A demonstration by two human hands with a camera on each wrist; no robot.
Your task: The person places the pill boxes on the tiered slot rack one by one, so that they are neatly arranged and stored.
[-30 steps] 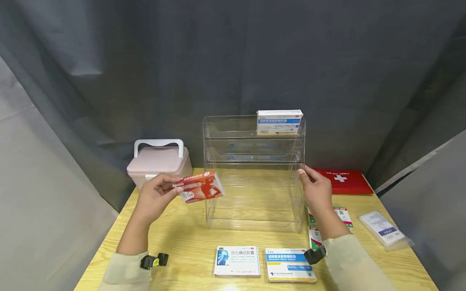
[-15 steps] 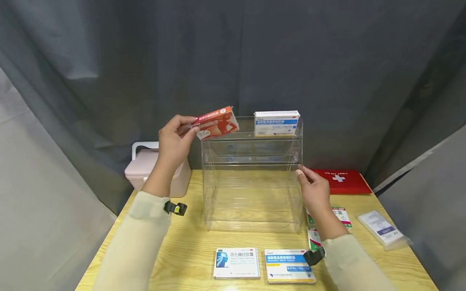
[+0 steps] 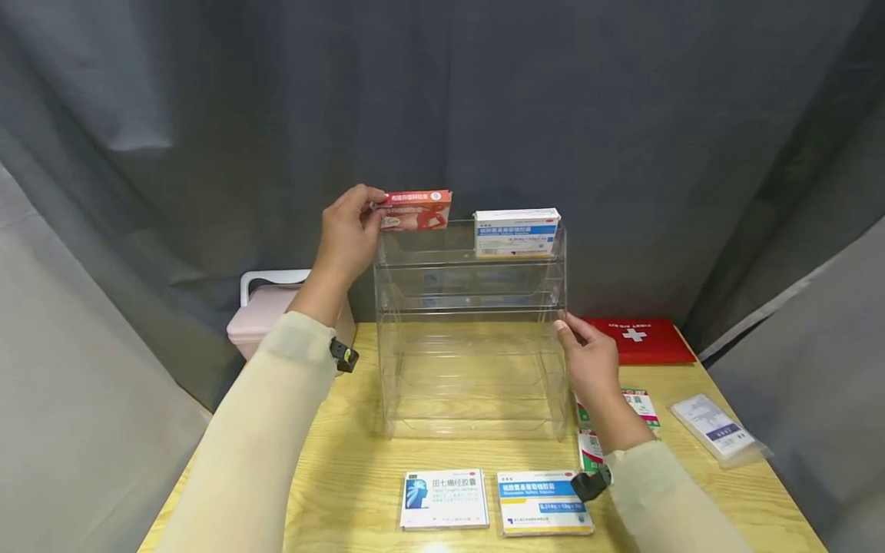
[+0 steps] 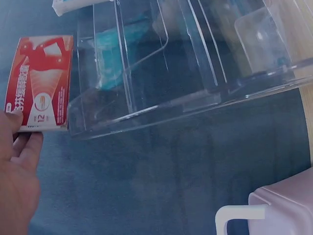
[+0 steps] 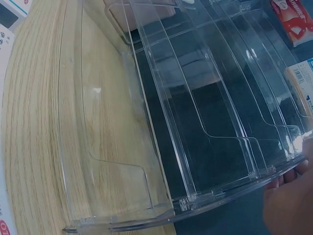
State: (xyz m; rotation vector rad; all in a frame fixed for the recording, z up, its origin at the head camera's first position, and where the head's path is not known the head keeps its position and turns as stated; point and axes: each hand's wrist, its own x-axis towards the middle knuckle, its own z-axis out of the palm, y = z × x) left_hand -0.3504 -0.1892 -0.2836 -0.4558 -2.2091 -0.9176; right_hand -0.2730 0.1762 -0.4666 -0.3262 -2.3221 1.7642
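Observation:
A red and orange medicine box (image 3: pixel 416 211) is pinched at its left end by my left hand (image 3: pixel 351 230), just above the left side of the top tier of a clear acrylic rack (image 3: pixel 470 388). In the left wrist view the box (image 4: pixel 43 81) stands beside the rack's edge, thumb on its face and fingers behind. My right hand (image 3: pixel 591 357) pinches the rack's right side wall about halfway up; the right wrist view shows those fingers (image 5: pixel 291 178) at the panel's edge. A white and blue medicine box (image 3: pixel 516 233) sits in the top tier at the right.
Two medicine boxes, one white with a blue head picture (image 3: pixel 444 499) and one white and blue (image 3: pixel 545 504), lie in front of the rack. Green and white boxes (image 3: pixel 591 452) lie under my right forearm. A pink case (image 3: pixel 263 315), red first aid pouch (image 3: pixel 643 342) and bagged white pack (image 3: pixel 715 428) stand around.
My left hand has carried the red medicine box up and inward, from beside the rack's middle to above its top tier, and levelled it. The right hand keeps its place on the rack.

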